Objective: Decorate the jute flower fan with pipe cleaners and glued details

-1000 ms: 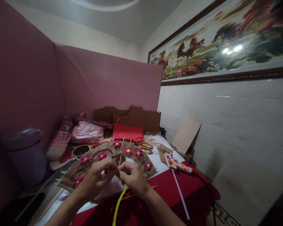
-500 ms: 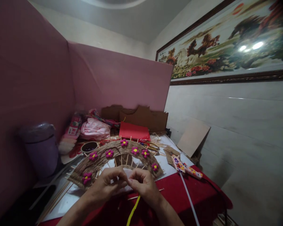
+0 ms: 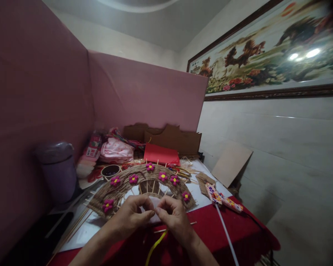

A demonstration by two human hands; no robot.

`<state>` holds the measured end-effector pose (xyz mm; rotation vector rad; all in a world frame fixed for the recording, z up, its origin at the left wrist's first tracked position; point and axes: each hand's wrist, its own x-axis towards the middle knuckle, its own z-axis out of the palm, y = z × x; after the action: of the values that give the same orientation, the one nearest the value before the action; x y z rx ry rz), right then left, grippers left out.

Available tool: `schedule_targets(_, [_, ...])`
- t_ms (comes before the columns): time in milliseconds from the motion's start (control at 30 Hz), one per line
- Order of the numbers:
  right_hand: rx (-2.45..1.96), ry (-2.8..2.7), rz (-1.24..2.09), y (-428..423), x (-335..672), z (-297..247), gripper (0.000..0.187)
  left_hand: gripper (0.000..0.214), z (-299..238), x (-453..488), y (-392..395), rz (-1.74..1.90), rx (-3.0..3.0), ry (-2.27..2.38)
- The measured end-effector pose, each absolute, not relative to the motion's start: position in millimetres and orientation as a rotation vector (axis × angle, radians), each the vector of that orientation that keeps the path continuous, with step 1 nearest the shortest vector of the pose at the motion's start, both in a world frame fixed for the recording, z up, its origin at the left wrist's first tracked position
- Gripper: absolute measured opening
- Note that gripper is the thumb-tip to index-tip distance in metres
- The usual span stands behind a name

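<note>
My left hand (image 3: 131,218) and my right hand (image 3: 175,218) meet fingertip to fingertip at the near edge of the table, both pinched. A yellow pipe cleaner (image 3: 154,246) runs down from under the right hand toward me; its top end is hidden in the fingers. What the left fingers pinch is too small to make out. Just beyond the hands lies a woven jute arch (image 3: 140,178) on thin wooden sticks, studded with several pink felt flowers (image 3: 133,179).
A flowered glue gun (image 3: 221,198) with a white stick lies right on the red cloth (image 3: 233,225). Behind are red paper (image 3: 161,154), cardboard pieces (image 3: 172,137), pink cloth (image 3: 115,150), a small dark bowl (image 3: 110,171) and a purple bin (image 3: 57,170) at left. Pink panels wall the back and left.
The view has shifted so everything sits further right and lower in frame. My hands have drawn slightly toward me, away from the arch's centre, still pinched together.
</note>
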<state>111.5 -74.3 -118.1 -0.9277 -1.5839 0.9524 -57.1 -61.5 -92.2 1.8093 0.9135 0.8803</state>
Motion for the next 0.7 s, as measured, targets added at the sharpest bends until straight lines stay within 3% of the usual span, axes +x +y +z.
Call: schedule_targets(700, [-0.949, -1.791, 0.468, -80.6, 107.0, -112.4, 0.015, 0.011, -94.3, -46.2, -66.8, 1.067, 2.183, 1.086])
